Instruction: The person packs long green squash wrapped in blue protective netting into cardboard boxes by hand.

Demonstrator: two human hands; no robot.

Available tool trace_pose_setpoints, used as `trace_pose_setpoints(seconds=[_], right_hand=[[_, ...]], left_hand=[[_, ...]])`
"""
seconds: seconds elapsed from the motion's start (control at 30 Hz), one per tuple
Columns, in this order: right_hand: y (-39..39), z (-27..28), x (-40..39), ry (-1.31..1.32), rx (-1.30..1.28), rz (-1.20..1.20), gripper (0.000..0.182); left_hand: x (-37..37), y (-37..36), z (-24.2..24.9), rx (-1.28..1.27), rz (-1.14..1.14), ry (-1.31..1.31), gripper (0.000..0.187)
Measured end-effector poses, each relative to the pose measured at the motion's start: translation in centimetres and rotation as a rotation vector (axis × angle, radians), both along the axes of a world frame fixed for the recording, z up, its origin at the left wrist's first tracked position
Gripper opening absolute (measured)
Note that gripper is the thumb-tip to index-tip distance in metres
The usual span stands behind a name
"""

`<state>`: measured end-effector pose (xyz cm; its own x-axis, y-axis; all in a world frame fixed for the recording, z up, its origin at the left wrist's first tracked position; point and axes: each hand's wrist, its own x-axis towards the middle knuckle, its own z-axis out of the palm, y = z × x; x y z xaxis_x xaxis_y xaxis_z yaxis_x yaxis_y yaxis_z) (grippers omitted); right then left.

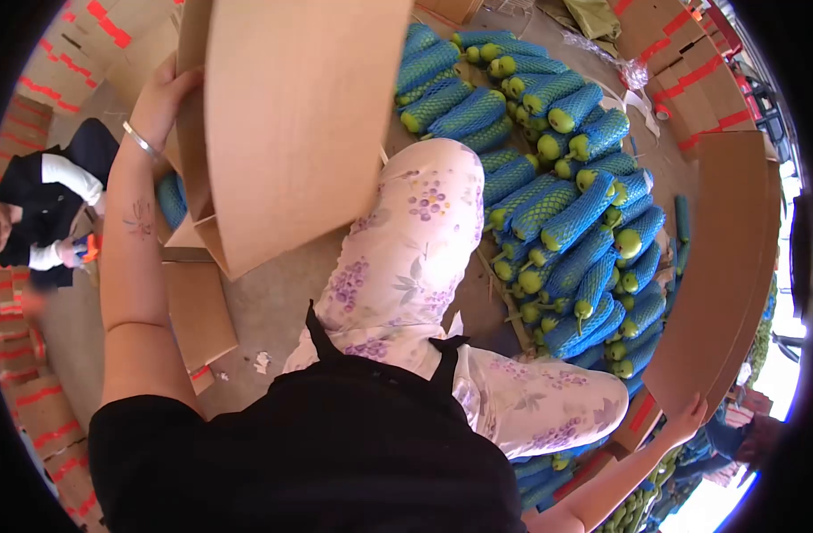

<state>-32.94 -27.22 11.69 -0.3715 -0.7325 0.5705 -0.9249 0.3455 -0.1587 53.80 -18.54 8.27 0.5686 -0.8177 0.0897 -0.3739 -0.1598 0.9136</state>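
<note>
Left carton (304, 133), far left: long axis near–far. Right carton (717, 258), at right: same axis, far end slanting right. Left hand (164, 96) grips left carton's left edge; right hand (686, 420) grips right carton's near edge.

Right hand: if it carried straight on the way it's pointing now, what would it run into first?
The right hand would most likely meet the cardboard at its fingertips first; what lies beyond is hard to judge for depth.
</note>
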Motion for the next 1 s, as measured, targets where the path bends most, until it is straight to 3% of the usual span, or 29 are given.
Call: trace_pose_setpoints(seconds=[0.13,0.2,0.27,0.37,0.47,0.53,0.63,0.8,0.87,0.93,1.0], right_hand=[[2.2,1.4,3.1,0.019,0.031,-0.008,0.044],[4.3,2.1,4.1,-0.005,0.094,-0.065,0.044],[6.4,1.4,3.0,0.0,0.071,-0.061,0.044],[10.1,1.0,2.8,0.066,0.032,-0.154,0.04],[12.9,0.4,4.1,0.008,0.1,-0.208,0.035],[15.1,-1.7,2.0,0.109,0.165,-0.268,0.03],[16.9,-4.6,2.9,0.042,0.151,-0.374,0.026],[22.8,-10.2,3.7,-0.106,0.181,-0.472,0.02],[24.8,-12.3,4.8,-0.132,0.353,-0.437,0.018],[24.8,-13.3,6.8,-0.195,0.65,-0.439,0.017],[24.7,-14.4,7.9,-0.18,0.67,-0.35,0.017]], left_hand=[[2.2,0.1,-7.3,0.178,-0.061,-0.074,0.035],[4.5,0.5,-12.9,0.368,-0.116,-0.262,0.037],[3.1,0.2,-14.9,0.521,-0.126,-0.477,0.037],[1.9,0.3,-16.9,0.674,-0.167,-0.452,0.034],[3.8,2.4,-21.9,0.527,-0.211,-0.409,0.031],[2.5,2.8,-21.6,0.601,-0.155,-0.348,0.03],[0.2,3.0,-19.7,0.731,-0.106,-0.392,0.031],[1.3,4.8,-21.1,0.634,-0.077,-0.33,0.033],[2.3,5.7,-22.7,0.614,-0.094,-0.323,0.034],[3.0,6.4,-23.7,0.581,-0.031,-0.144,0.035],[2.3,6.2,-22.4,0.61,-0.046,-0.124,0.037]])
